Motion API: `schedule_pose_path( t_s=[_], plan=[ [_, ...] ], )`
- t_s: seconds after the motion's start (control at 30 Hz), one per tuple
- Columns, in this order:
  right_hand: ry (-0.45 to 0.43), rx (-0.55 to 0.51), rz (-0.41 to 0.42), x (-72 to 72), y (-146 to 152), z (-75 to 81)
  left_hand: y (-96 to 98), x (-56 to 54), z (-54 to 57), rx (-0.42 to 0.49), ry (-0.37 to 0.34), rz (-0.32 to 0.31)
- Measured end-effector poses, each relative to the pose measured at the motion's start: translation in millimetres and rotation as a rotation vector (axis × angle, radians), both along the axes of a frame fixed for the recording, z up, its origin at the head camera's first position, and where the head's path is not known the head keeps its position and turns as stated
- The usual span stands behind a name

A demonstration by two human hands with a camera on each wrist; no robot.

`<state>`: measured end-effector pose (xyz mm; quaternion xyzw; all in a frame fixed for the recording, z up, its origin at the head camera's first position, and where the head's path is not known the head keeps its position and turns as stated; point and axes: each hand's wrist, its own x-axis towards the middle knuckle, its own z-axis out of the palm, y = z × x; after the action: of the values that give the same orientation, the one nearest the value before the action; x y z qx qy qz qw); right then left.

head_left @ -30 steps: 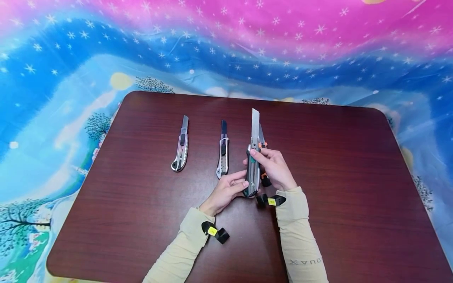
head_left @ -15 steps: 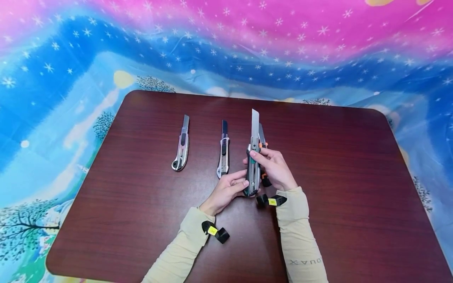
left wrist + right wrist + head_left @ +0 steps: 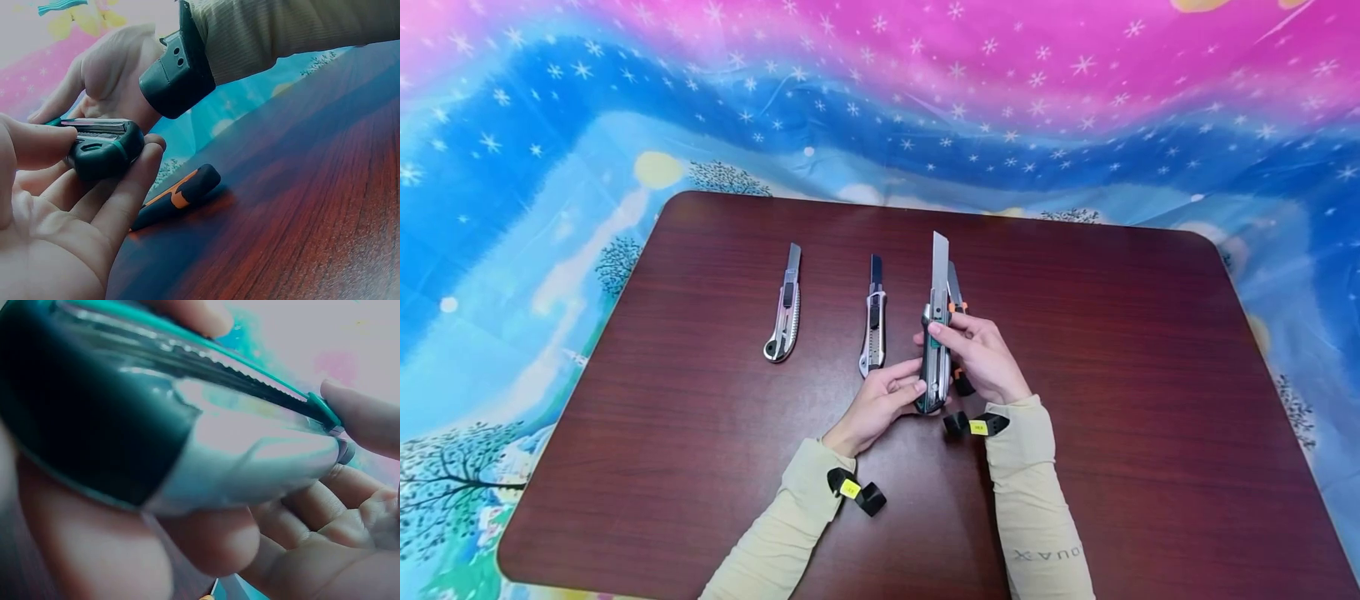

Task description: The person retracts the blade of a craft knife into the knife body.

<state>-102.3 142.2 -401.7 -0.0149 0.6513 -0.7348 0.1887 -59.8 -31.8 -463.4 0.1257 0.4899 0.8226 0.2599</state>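
A utility knife with a black, silver and green handle is held up over the table, its long silver blade extended and pointing away. My left hand grips the butt end, thumb on top and fingers underneath, as the left wrist view shows at the black end cap. Higher up, my right hand pinches the handle with its thumb on the green slider. Partly hidden behind this hand lies an orange and black utility knife on the table; its end shows in the left wrist view.
Two more utility knives with blades out lie on the dark wooden table: a silver one at left and a grey one with a dark blade in the middle. A patterned cloth hangs behind the table.
The held knife has tilted very slightly, its butt end a little higher in the head view. Both hands keep their hold, and the knives on the table have not moved.
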Motion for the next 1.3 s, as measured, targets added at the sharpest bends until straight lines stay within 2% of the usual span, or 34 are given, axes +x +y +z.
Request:
schedule_pose_path(
  t_s=[0.27, 0.5, 1.07, 1.3],
  plan=[
    [0.009, 0.006, 0.026, 0.6, 1.5, -1.5, 0.8, 0.3, -0.1, -0.008, 0.016, 0.009],
    [0.010, -0.013, 0.033, 0.4, 2.0, -1.5, 0.7, -0.1, -0.2, -0.014, 0.002, 0.013],
    [0.000, -0.072, 0.020, -1.7, 0.3, -3.8, 1.1, 0.0, 2.6, 0.018, -0.029, 0.023],
    [-0.015, -0.061, 0.007, -4.0, 0.0, -7.5, 1.4, -0.3, 2.7, 0.034, -0.033, 0.010]
  ],
)
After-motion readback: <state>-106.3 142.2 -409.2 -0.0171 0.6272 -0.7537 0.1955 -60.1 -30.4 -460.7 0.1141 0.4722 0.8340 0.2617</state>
